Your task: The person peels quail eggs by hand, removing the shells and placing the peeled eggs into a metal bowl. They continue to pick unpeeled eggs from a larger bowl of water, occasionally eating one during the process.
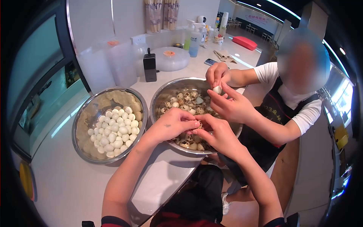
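Observation:
My left hand (175, 124) and my right hand (214, 131) meet over a large steel bowl (155, 99). Between their fingertips is a speckled quail egg (199, 125), partly hidden by the fingers. Below them the bowl holds many speckled quail eggs (185, 143) in liquid, with loose shell bits among them. To the left, a second steel bowl (80, 132) contains a heap of peeled white eggs (115, 130). Across the large bowl, a co-worker's hands (227, 94) hold a mostly white egg (217, 89).
A black boxy device (150, 67) stands behind the bowls, near a round translucent container (170, 58). Pump bottles (194, 43), a phone (210, 61), a cloth (225, 56) and a red object (244, 42) are farther back. The co-worker in a dark apron (261, 121) stands at the right.

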Demonstrator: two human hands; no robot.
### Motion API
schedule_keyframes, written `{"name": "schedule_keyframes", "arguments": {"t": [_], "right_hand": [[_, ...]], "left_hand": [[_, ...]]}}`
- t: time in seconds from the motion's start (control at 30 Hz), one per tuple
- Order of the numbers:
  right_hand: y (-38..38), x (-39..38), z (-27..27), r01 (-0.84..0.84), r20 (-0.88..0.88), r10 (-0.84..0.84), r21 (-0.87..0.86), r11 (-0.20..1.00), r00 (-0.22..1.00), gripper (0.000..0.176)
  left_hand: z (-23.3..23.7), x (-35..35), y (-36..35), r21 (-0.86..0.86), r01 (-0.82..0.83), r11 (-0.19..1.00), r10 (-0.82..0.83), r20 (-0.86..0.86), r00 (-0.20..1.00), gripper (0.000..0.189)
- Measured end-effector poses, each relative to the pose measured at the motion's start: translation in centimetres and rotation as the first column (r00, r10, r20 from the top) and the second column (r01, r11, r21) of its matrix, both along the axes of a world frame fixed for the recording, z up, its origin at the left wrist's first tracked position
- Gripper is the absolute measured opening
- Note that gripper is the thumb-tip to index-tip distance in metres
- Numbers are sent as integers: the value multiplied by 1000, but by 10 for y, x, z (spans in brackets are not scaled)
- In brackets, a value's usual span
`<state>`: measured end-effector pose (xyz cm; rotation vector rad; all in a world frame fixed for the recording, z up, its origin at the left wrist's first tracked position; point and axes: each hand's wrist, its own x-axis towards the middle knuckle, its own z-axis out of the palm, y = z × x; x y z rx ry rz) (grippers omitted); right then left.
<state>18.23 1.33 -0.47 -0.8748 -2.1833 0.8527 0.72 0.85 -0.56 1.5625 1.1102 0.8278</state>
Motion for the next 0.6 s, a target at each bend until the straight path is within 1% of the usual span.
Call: {"name": "schedule_keyframes", "arguments": {"t": [0.07, 0.1, 0.17, 0.3, 0.37, 0.4, 0.47, 0.5, 0.53, 0.6], "right_hand": [[0, 1, -3, 5, 3, -5, 130, 992, 1000, 21], [0, 1, -4, 8, 4, -9, 128, 992, 1000, 21], [0, 2, -7, 19, -31, -13, 195, 981, 999, 20], [-1, 3, -1, 11, -27, -6, 169, 986, 1000, 21], [-2, 3, 2, 55, 2, -55, 74, 996, 998, 21], [-1, 2, 2, 55, 5, -55, 67, 996, 998, 21], [2, 2, 2, 61, 113, -67, 57, 997, 991, 22], [4, 1, 1, 44, 126, -51, 57, 997, 991, 21], [6, 1, -3, 45, 129, -52, 54, 998, 990, 21], [12, 2, -9, 35, 129, -59, 178, 983, 990, 20]], "left_hand": [[-1, 0, 0, -8, 6, 1000, -6, 34, 999, 20], [1, 0, 0, -10, 9, 1000, -9, 34, 999, 20], [6, 0, -2, -36, 7, 999, -5, 56, 998, 20], [1, 0, 1, -42, 26, 999, -21, 111, 994, 22], [3, 3, -2, -39, -26, 999, 26, 22, 999, 23], [3, 4, -3, -46, -25, 999, 26, 24, 999, 23], [2, 7, -5, 165, -82, 983, 120, -234, 965, 25], [-3, 8, -5, 293, -77, 953, 170, -308, 936, 28], [-7, 8, -5, 290, -77, 954, 169, -306, 937, 28], [-13, 9, -4, 505, -96, 857, 288, -317, 904, 25]]}}
